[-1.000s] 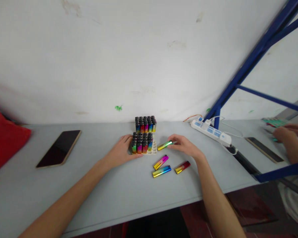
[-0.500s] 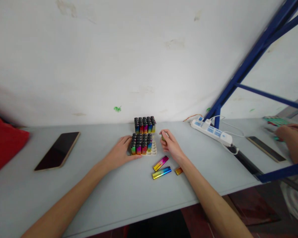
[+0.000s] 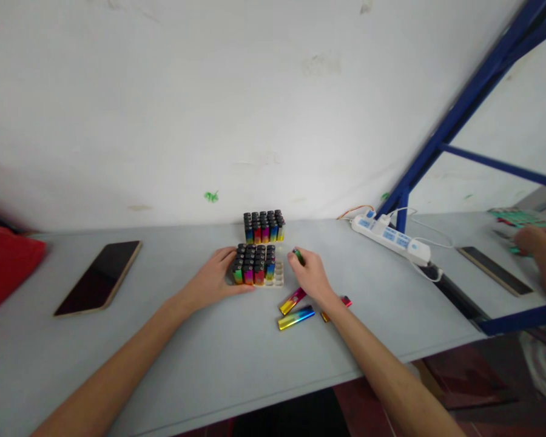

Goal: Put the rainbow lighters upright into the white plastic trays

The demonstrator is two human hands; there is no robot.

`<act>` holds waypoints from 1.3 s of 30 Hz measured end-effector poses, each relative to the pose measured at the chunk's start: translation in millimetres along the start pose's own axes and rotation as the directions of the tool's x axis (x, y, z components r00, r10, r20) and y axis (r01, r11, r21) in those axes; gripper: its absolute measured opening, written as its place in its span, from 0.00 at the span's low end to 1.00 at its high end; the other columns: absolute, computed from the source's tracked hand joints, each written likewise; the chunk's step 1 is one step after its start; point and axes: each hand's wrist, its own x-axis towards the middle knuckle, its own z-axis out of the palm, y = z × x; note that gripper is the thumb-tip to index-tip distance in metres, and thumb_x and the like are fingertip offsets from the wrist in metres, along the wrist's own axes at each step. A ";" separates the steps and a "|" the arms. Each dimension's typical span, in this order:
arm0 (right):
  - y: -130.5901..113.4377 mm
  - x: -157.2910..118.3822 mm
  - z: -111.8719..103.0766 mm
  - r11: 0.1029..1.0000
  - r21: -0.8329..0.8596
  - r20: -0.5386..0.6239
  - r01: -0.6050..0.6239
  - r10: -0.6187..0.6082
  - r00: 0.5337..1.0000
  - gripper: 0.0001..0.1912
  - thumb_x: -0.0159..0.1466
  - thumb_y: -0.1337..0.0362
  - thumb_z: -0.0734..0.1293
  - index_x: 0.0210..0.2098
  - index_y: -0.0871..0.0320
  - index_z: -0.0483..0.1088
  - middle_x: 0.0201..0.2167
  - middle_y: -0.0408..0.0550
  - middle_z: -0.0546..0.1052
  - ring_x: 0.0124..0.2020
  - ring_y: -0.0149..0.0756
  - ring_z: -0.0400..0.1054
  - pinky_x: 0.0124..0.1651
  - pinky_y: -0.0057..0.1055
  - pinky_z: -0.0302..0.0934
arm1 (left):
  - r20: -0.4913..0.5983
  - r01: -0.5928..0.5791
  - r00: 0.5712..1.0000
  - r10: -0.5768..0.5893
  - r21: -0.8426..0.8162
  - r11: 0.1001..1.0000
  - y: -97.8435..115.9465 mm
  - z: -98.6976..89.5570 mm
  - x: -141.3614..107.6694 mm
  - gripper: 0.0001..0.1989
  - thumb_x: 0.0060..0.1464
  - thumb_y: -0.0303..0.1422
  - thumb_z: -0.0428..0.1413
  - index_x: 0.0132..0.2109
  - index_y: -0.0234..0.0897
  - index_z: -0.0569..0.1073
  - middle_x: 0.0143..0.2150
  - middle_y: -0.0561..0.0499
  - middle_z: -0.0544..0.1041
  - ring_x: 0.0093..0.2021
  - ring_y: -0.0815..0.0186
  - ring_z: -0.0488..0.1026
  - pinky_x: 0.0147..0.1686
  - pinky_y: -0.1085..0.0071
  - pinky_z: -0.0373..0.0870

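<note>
My left hand (image 3: 213,274) braces the left side of a pale tray (image 3: 278,281), its thumb along the front edge and fingers behind. Black-topped, rainbow-coloured lighters (image 3: 255,266) stand upright in rows there; slots at the tray's right side are unfilled. Just right of the tray, my right hand (image 3: 313,274) is closed on a lighter (image 3: 299,256), mostly hidden, with a green part showing. Below that hand lie shiny casings, perhaps lighter sleeves: a pink-yellow one (image 3: 292,301), a blue-yellow one (image 3: 296,318) and a red-orange one (image 3: 346,301) partly under my wrist.
A second block of lighters (image 3: 264,228) stands behind the tray by the wall. At left are a phone (image 3: 99,278) and a red cloth-like item (image 3: 9,261). A power strip (image 3: 391,238), blue frame (image 3: 418,176) and another phone (image 3: 495,271) are right. Another person's hand (image 3: 543,252) works beyond.
My right hand has turned palm-down and dropped slightly, covering more of the pink-yellow casing. More of the red-orange one shows. My left hand stays at the tray. The view has shifted slightly.
</note>
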 end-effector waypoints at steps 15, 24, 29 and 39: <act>-15.3 -17.4 -23.4 0.943 -0.160 0.266 0.293 -0.245 0.932 0.28 0.90 0.39 0.64 0.37 0.47 0.64 0.33 0.45 0.79 0.36 0.44 0.73 0.46 0.38 0.70 | -0.016 -0.015 1.000 0.015 0.003 1.000 10.7 3.2 -1.4 0.46 0.56 0.66 0.82 0.72 0.48 0.86 0.75 0.38 0.88 0.77 0.32 0.84 0.83 0.34 0.80; -10.5 -17.5 -13.2 0.876 -0.278 0.414 0.394 -0.260 0.872 0.26 0.92 0.41 0.68 0.43 0.49 0.77 0.38 0.50 0.86 0.40 0.47 0.80 0.49 0.39 0.72 | -0.016 -0.021 1.000 0.021 0.008 1.000 10.7 6.0 -0.5 0.46 0.56 0.66 0.82 0.72 0.47 0.85 0.73 0.37 0.89 0.77 0.32 0.84 0.83 0.34 0.79; -13.6 -13.8 -6.8 0.793 -0.371 0.419 0.483 -0.321 0.849 0.26 0.88 0.40 0.74 0.41 0.51 0.80 0.40 0.54 0.85 0.46 0.52 0.80 0.56 0.44 0.74 | -0.020 -0.025 0.999 0.025 0.008 1.000 10.7 5.9 0.3 0.46 0.55 0.67 0.82 0.71 0.48 0.86 0.73 0.37 0.89 0.77 0.31 0.83 0.83 0.34 0.80; 12.7 -17.8 -83.8 0.945 -0.116 0.522 0.306 -0.204 0.828 0.15 0.77 0.46 0.87 0.54 0.48 0.93 0.57 0.56 0.90 0.63 0.56 0.84 0.73 0.53 0.78 | -0.006 -0.022 1.000 0.022 0.007 1.000 15.3 3.0 1.3 0.47 0.55 0.68 0.81 0.71 0.47 0.86 0.73 0.37 0.89 0.76 0.31 0.84 0.83 0.37 0.80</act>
